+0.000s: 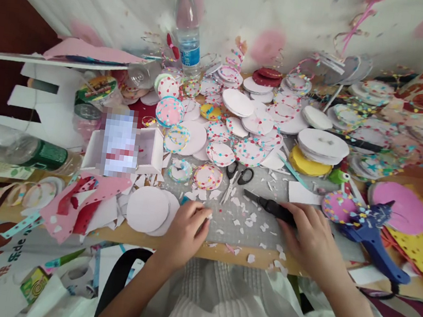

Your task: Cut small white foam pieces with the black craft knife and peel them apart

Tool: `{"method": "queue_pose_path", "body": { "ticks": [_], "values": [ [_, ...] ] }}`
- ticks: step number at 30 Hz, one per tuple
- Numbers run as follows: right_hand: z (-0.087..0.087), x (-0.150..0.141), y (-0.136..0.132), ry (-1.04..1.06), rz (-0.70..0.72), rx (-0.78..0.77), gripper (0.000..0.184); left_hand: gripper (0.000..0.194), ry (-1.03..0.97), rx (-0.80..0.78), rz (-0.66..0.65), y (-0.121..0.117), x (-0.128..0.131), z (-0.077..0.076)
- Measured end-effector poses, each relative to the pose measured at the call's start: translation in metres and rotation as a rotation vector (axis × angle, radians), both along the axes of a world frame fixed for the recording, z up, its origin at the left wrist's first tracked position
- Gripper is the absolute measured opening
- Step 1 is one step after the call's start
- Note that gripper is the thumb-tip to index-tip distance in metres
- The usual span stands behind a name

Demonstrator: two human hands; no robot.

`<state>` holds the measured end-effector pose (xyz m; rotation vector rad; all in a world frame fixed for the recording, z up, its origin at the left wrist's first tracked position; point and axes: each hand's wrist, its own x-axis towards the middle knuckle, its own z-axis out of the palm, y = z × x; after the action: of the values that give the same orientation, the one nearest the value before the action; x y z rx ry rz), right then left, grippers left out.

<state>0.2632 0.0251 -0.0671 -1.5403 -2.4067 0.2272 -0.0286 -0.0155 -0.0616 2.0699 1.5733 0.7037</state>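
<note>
My right hand [312, 239] is closed round the black handle of a utility knife [277, 210], its blade pointing left over the grey cutting mat [230, 236]. At the mat's left side my left hand [185, 234] has its fingers curled in a pinch. A tiny white bit shows by its fingertips; whether it is held I cannot tell. Small scissors [237, 177] with black handles lie between the hands, among white paper scraps [252, 218]. White round discs [147, 209] are stacked just left of my left hand.
Decorated round paper pieces [220, 153] crowd the table's back. A blue glue gun [373, 245] lies at right, near yellow dotted paper [421, 222]. A water bottle [188, 36] stands behind. A phone [120, 144] leans in a white box [152, 153]; another bottle [18, 146] lies far left.
</note>
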Motion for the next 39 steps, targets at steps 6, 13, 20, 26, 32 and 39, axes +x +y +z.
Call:
{"method": "queue_pose_path", "body": {
  "ticks": [6,13,20,26,32,39],
  "values": [
    [0.017,-0.006,-0.01,0.257,-0.107,0.0,0.033,0.014,-0.06,0.036,0.002,0.002,0.0,0.006],
    [0.03,-0.046,-0.051,0.566,-0.114,-0.589,0.02,0.004,0.015,-0.028,0.099,-0.004,0.005,0.007],
    [0.021,-0.079,-0.067,0.606,-0.083,-0.723,0.026,0.016,0.01,-0.05,0.133,-0.014,0.007,0.009],
    [0.026,-0.081,-0.062,0.59,-0.057,-0.715,0.034,0.014,-0.109,-0.03,0.211,-0.013,0.004,0.011],
    [0.026,-0.08,-0.066,0.522,-0.036,-0.677,0.044,0.015,-0.11,0.055,0.277,-0.013,0.014,0.003],
    [0.026,-0.082,-0.071,0.553,0.052,-0.658,0.05,0.018,-0.055,0.153,0.277,-0.02,0.016,-0.007]
  ]
}}
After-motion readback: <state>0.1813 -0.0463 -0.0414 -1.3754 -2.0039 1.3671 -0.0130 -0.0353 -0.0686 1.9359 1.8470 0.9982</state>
